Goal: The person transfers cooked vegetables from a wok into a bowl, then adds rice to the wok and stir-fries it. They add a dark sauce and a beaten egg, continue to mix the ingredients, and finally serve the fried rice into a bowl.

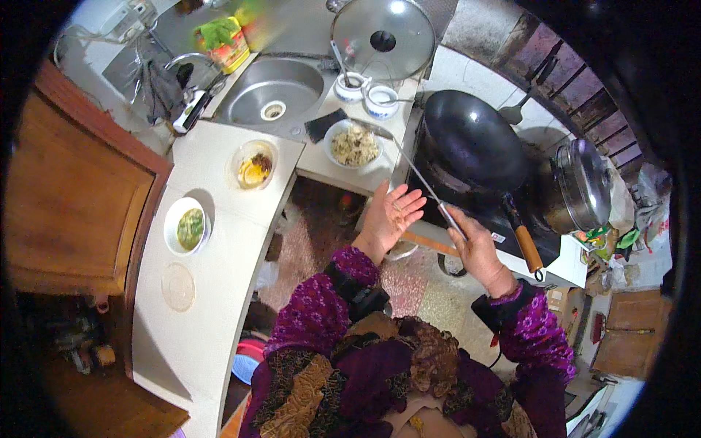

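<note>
My right hand (479, 249) grips a long-handled metal cooking utensil (419, 172), probably a wok spatula. Its far end lies at the rim of a white bowl (353, 143) filled with pale, crumbly food with dark bits. My left hand (391, 213) is held palm up with fingers apart, holding nothing, just below that bowl and left of the utensil's handle. A dark wok (473, 137) sits tilted on the black stove (438, 175), its wooden handle (526, 241) pointing towards me. Beside the bowl lies a dark cloth or pad (325, 125).
Two lidless jars (350, 87) with spoons and a glass wok lid (358, 38) stand behind. A steel sink (235, 104) is at the back left. On the left counter are a green-food bowl (171, 224), a yellow-and-brown-food container (235, 167) and a plastic lid (178, 286). A lidded pot (583, 186) stands right.
</note>
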Action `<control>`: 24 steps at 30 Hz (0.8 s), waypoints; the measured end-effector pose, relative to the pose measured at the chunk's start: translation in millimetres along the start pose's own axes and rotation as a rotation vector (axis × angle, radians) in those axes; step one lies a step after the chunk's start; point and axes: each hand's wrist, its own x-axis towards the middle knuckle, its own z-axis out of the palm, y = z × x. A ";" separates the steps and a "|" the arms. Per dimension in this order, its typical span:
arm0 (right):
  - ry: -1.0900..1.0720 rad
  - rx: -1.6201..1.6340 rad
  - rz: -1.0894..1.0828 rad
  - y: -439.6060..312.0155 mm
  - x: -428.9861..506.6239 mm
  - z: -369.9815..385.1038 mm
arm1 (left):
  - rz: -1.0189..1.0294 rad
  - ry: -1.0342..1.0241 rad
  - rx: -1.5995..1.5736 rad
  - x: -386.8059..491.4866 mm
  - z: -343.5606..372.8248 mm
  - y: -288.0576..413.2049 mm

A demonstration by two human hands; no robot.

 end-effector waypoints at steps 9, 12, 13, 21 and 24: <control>0.137 -0.184 0.028 -36.9 12.4 23.8 | -0.101 -0.030 -0.177 23.0 -10.0 26.9; -0.082 -0.443 0.155 -38.9 20.4 49.2 | -0.136 -0.246 -0.171 29.6 3.8 24.4; -0.113 -0.390 0.125 -38.8 21.8 55.5 | -0.134 -0.237 -0.142 31.1 6.2 25.4; 0.025 -0.254 0.171 -44.2 12.4 61.7 | -0.129 -0.187 -0.147 27.7 -7.9 42.6; 0.021 -0.182 0.167 -44.2 11.0 64.6 | -0.200 -0.213 -0.149 29.6 -2.9 40.5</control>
